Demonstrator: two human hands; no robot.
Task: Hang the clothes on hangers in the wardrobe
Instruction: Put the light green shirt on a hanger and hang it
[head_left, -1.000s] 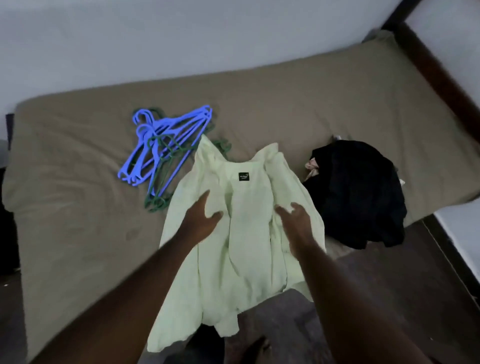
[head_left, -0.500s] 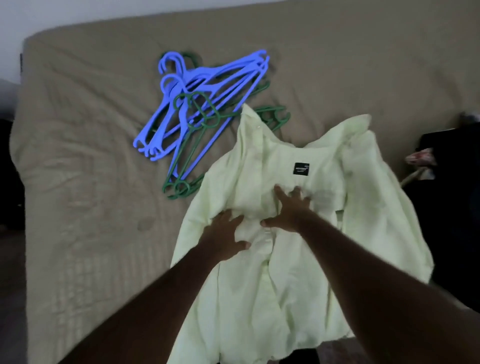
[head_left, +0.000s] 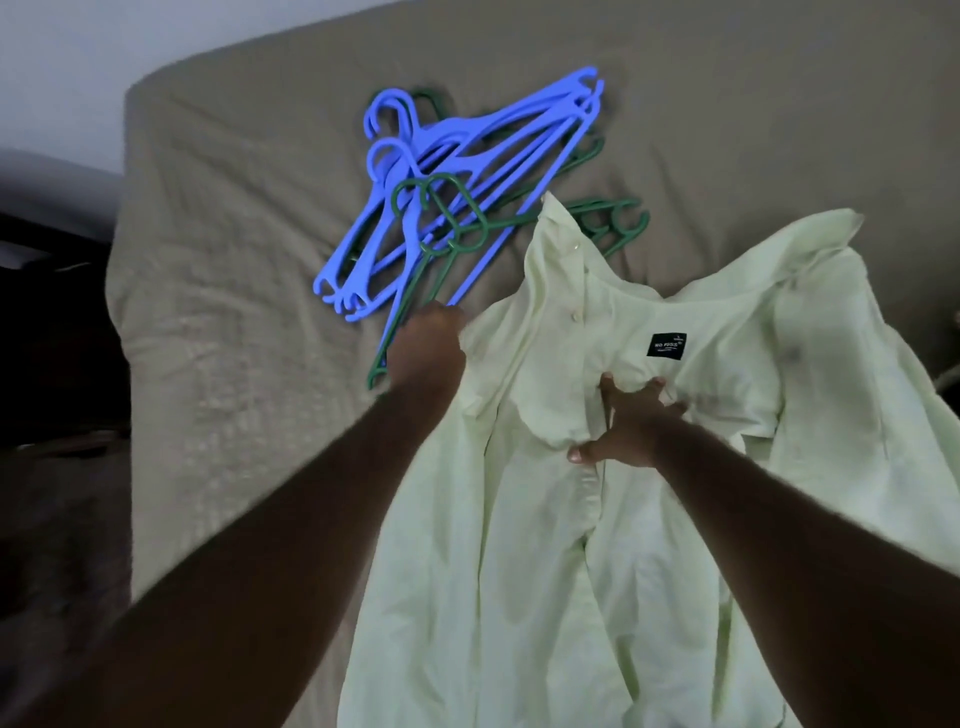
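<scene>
A pale green shirt (head_left: 597, 519) lies open on the bed, its black neck label (head_left: 666, 345) facing up. My right hand (head_left: 626, 423) presses flat on it just below the label, fingers spread. A heap of blue hangers (head_left: 467, 171) and green hangers (head_left: 457, 223) lies on the bed left of the collar. My left hand (head_left: 428, 348) is at the lower end of that heap, with its fingers curled down over a green hanger's bar; the fingertips are hidden.
The bed is covered by a tan sheet (head_left: 234, 312). Its left edge drops to a dark floor (head_left: 47, 415). A pale wall (head_left: 156, 31) runs behind the bed.
My left hand left the shirt and moved up and left to the hangers. My right hand stayed pressed on the shirt below the label. The view came closer.
</scene>
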